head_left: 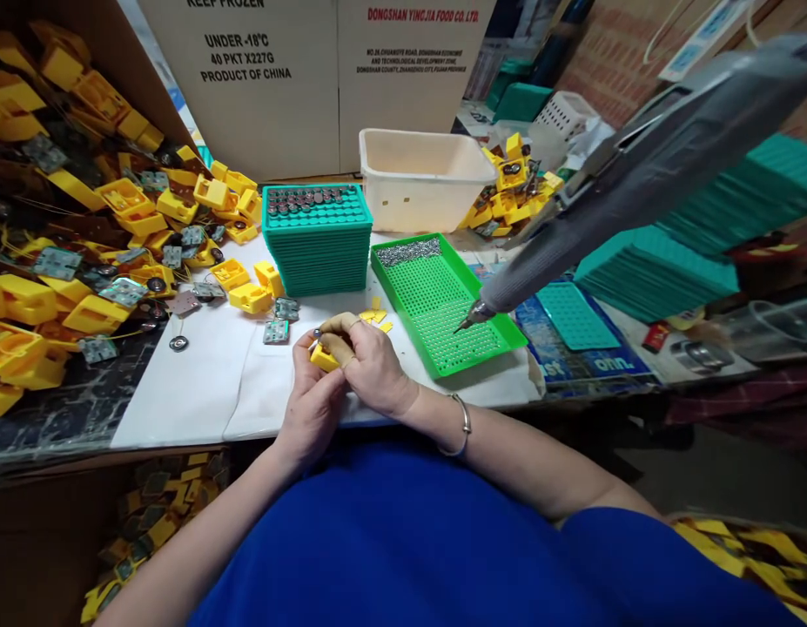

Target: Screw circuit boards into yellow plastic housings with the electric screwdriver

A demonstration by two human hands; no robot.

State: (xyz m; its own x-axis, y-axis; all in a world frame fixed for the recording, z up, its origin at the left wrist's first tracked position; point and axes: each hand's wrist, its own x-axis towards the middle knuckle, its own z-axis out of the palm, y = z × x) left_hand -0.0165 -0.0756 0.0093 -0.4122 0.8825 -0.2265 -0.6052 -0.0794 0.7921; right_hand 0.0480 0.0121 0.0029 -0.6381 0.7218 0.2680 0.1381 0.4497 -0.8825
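My left hand (pixel 310 405) is closed around a small yellow plastic housing (pixel 324 358), held just above the white work sheet. My right hand (pixel 378 370), with tan covers on its fingertips, bends over the housing from the right. At its fingertips shows a small dark round piece (pixel 317 333), perhaps a button cell; the fingers hide much of it and of the housing. Beside the hands lie small circuit boards (pixel 276 331) and flat yellow plastic pieces (pixel 378 319). Left of them rests a small round speaker-like disc (pixel 178 343) on a wire.
A teal tray stack (pixel 318 248) bears button cells on top. A green perforated tray (pixel 435 361) holds small metal screws. Above it hangs a grey electric screwdriver (pixel 540 252). Yellow housings with wired boards (pixel 125 292) are heaped left. A whitish bin (pixel 422 196) stands behind.
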